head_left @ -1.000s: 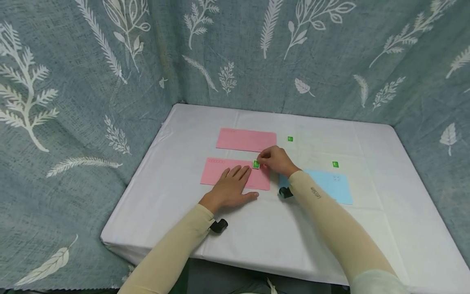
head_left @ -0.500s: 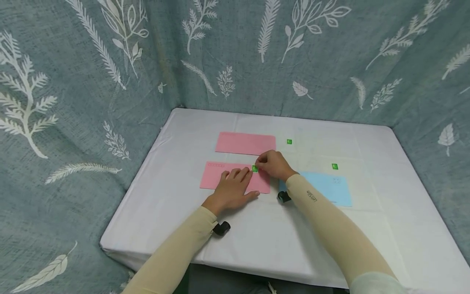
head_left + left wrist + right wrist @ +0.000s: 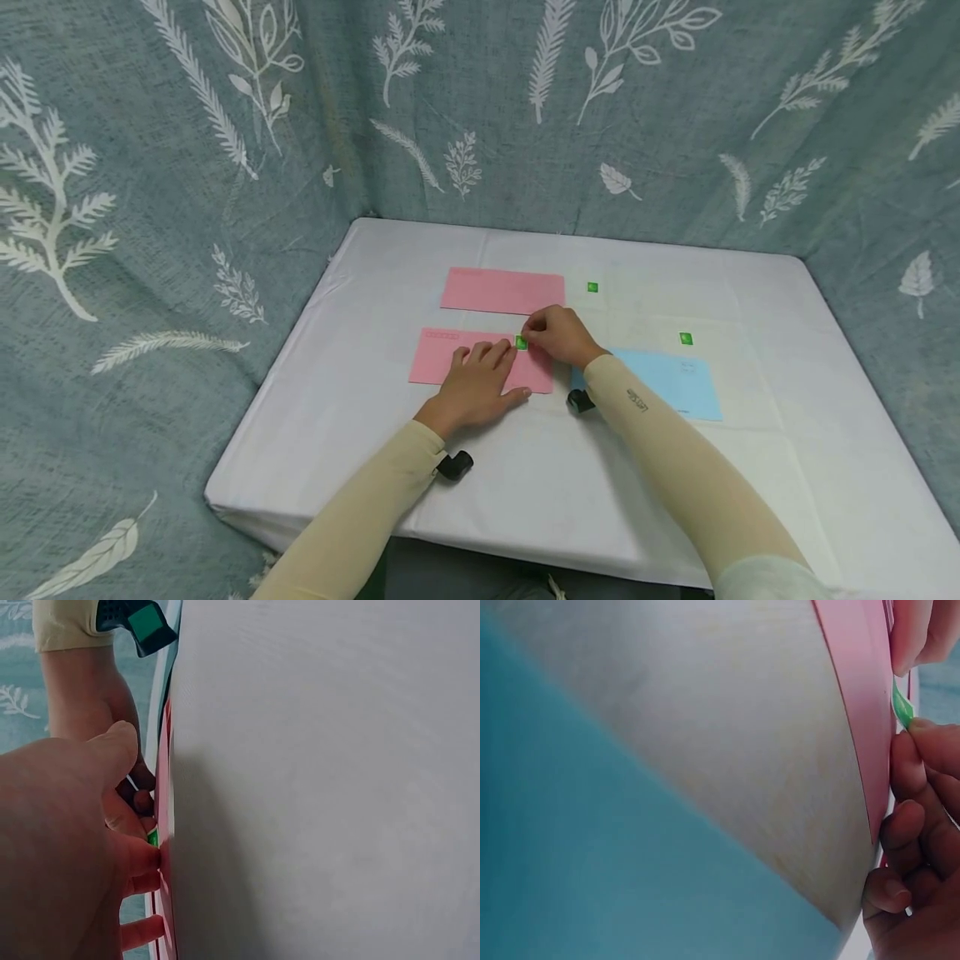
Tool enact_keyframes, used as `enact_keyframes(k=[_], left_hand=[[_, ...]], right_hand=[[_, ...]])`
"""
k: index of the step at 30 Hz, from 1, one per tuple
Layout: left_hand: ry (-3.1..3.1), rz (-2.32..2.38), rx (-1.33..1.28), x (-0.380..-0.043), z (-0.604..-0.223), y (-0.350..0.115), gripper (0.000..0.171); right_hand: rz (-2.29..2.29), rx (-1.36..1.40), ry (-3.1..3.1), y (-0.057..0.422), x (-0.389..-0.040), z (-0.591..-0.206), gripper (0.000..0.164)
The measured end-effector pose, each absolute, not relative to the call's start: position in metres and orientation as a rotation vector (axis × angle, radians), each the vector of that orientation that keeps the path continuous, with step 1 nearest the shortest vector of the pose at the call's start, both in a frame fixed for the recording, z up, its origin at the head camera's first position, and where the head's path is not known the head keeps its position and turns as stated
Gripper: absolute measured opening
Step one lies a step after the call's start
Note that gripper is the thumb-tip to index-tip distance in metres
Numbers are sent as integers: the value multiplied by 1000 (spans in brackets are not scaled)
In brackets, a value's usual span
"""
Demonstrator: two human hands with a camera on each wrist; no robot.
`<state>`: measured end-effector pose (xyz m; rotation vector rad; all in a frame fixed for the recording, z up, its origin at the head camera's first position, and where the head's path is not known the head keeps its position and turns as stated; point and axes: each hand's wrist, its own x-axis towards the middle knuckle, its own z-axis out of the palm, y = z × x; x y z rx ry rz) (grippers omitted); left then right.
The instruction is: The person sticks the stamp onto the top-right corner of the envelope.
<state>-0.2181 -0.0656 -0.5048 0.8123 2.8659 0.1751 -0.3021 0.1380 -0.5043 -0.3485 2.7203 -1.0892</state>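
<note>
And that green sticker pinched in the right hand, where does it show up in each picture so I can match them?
Head: green sticker just right of and below the middle, pinched by the right hand.
Left wrist: left of and below the middle, only a sliver showing.
Right wrist: upper right.
Shared landmark: the nearer pink envelope.

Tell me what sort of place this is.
Probably a curtained-off workspace: leaf-patterned fabric hangs behind and beside a white-covered table, with pink envelopes lying on it.
</note>
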Motion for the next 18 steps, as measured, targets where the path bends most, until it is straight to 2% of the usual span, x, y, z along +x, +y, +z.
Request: enact_keyframes(k=[8,18], left_hand=[[2872,178,784,-217,-506,-62,83],[2871,212,788,-221,-511,-62,83]], right_hand=[[-1124,-389,2712,140,-301,-503,6],[-1007,-422,2757,136,-304,-505,10]])
